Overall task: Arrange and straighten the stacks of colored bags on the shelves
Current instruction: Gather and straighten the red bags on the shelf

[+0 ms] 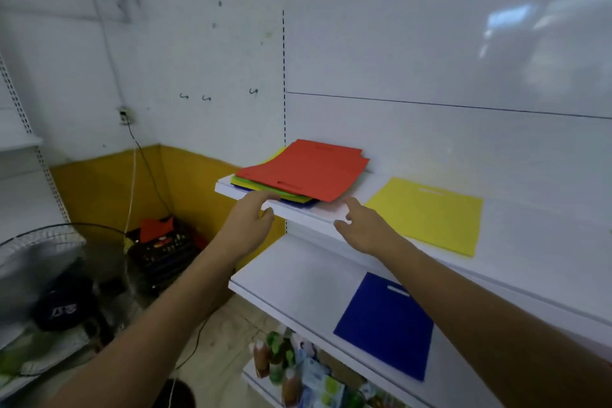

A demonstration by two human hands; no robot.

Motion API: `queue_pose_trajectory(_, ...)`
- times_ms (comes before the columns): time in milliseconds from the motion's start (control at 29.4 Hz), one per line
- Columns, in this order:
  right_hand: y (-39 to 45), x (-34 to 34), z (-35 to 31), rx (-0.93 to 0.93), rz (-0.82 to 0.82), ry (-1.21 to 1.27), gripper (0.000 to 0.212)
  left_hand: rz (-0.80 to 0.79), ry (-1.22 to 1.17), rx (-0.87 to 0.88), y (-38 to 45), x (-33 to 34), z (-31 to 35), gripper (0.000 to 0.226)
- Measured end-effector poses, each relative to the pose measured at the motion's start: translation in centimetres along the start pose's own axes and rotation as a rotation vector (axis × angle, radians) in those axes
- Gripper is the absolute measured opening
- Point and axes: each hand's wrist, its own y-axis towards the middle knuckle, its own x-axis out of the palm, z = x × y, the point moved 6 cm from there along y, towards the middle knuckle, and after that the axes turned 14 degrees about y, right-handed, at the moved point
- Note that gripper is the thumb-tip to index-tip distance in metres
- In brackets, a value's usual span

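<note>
Stack of colored bags (303, 172), red on top with green, yellow and blue edges showing beneath, lies at the left end of the upper shelf (530, 225), turned askew so its near corner juts toward the shelf's front lip. Its long axis runs from front left to back right, out of line with the shelf edge. Both hands reach up toward it from below. The left hand (250, 225) is nearer: straight, relaxed fingers sit at the stack's front edge, at or just under the overhanging layers, thumb against the shelf lip, holding nothing. The right hand (362, 225) sits just right of the stack's near corner, forefinger extended toward it, other fingers loosely spread, gripping nothing; whether the fingertip touches the shelf is unclear. A single yellow bag (430, 212) lies flat to the right, apart from the stack. A single blue bag (385, 325) lies on the lower shelf (298, 278). Squaring the stack likely calls for pressing in from both sides.
</note>
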Motion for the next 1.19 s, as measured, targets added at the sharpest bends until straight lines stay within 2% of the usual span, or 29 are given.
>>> queue_pose_trajectory(170,7.2,0.4,1.5,0.127,0.138,-0.028,0.048,-0.062,-0.033,0.013,8.4,2.1,-3.9,0.036)
queue_pose_trajectory(340,14.3,-1.0,4.8,0.214,0.243,-0.001,0.054,-0.087,-0.025,0.032,17.2,3.5,-7.8,0.036)
queue_pose_trajectory(477,18.9,-1.5,6.2,0.215,0.296,0.022,0.057,-0.104,0.052,0.034,24.5,5.6,-11.3,0.033)
queue_pose_trajectory(579,21.3,-1.5,7.3,0.221,0.294,0.048,0.048,-0.249,0.156,0.071,28.2,8.4,-12.8,0.039)
queue_pose_trajectory(715,24.4,-1.6,8.3,0.244,0.337,-0.037,0.051,-0.475,0.264,0.188,31.3,12.4,-13.3,0.049)
queue_pose_trajectory(817,25.1,-1.5,8.7,0.272,0.389,-0.038,0.048,-0.526,0.293,0.282,31.7,14.0,-12.4,0.046)
queue_pose_trajectory(1021,24.5,-1.5,9.9,0.339,0.562,-0.005,0.042,-0.507,0.03,0.309,34.2,14.8,-12.4,0.054)
queue_pose_trajectory(1089,23.9,-1.2,9.9,0.361,0.596,-0.01,0.041,-0.499,-0.052,0.27,34.8,14.8,-13.6,0.049)
queue_pose_trajectory(1192,23.7,-1.2,9.3,0.37,0.629,-0.091,0.036,-0.532,-0.114,0.306,34.8,15.0,-14.1,0.041)
